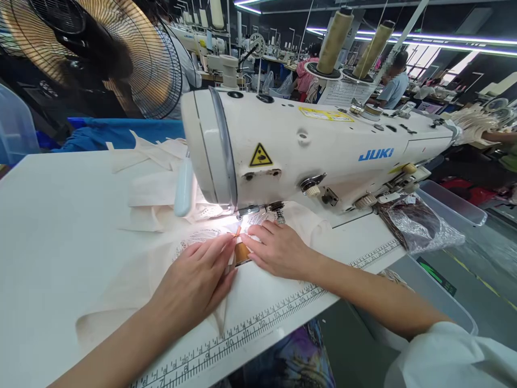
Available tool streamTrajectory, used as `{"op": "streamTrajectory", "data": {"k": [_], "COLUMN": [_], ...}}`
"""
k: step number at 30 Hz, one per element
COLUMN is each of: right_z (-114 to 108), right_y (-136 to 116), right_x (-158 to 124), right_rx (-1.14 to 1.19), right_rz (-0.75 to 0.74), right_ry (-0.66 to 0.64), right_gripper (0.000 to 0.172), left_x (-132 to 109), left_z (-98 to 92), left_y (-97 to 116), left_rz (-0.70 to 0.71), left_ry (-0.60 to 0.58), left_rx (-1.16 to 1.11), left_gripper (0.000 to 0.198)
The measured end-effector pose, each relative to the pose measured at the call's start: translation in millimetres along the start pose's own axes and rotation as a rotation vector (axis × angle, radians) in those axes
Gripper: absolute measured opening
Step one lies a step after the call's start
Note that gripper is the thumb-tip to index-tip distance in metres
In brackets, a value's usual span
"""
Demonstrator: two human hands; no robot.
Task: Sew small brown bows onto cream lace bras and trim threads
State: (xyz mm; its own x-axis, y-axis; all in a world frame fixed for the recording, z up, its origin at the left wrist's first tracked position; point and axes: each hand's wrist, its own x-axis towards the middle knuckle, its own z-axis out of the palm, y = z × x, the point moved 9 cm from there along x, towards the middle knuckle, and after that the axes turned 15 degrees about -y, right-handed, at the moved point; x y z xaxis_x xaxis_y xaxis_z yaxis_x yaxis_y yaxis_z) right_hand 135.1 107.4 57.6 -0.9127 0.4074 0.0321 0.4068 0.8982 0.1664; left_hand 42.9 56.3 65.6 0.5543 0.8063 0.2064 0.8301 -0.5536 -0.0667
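My left hand (197,272) lies on cream fabric (133,280) with lace trim, its fingers together and closed on the cloth's edge near the needle area. My right hand (280,250) has bent fingers closed on the lace (258,216) just right of the needle. Between the fingertips shows a small orange strip (238,231), perhaps a ribbon. The white sewing machine (291,148) stands over the work, its lamp lighting the spot. Under the hands a brownish plate (242,252) is partly visible. The fingertips hide some of the cloth.
More cream pieces (149,188) lie behind, near a pale blue handle-like object (184,188). A printed ruler (242,337) runs along the table's front edge. A plastic-wrapped packet (420,221) sits right. A fan (121,54) stands back left; a person (396,83) sits farther off.
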Motion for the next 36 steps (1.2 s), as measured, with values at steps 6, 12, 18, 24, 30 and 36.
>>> {"op": "streamTrajectory", "data": {"k": [6, 12, 18, 24, 30, 36], "right_z": [-1.0, -5.7, -6.6, -3.7, -4.7, 1.0], "right_y": [-1.2, -3.4, -4.0, 2.0, 13.8, 23.0], "right_x": [0.7, -0.6, -0.4, 3.5, 10.9, 13.4], "right_rx": [-0.033, -0.085, -0.093, -0.101, -0.147, -0.119], "right_rz": [-0.008, -0.006, -0.004, 0.036, 0.092, 0.103], "right_ry": [-0.037, 0.017, 0.029, -0.049, -0.078, -0.101], "right_gripper": [0.033, 0.031, 0.031, 0.031, 0.037, 0.042], "left_x": [-1.2, -1.4, -2.1, 5.9, 18.7, 20.0], "left_z": [-0.1, -3.3, -0.1, 3.2, 5.4, 12.9], "left_y": [2.3, 2.3, 0.7, -9.0, -22.5, -35.0], "left_rz": [0.015, 0.038, 0.033, 0.031, 0.089, 0.065], "left_ry": [0.022, 0.052, 0.037, 0.004, 0.017, -0.019], "left_rx": [0.035, 0.025, 0.042, 0.024, 0.014, -0.060], "left_gripper": [0.039, 0.038, 0.039, 0.039, 0.040, 0.040]}}
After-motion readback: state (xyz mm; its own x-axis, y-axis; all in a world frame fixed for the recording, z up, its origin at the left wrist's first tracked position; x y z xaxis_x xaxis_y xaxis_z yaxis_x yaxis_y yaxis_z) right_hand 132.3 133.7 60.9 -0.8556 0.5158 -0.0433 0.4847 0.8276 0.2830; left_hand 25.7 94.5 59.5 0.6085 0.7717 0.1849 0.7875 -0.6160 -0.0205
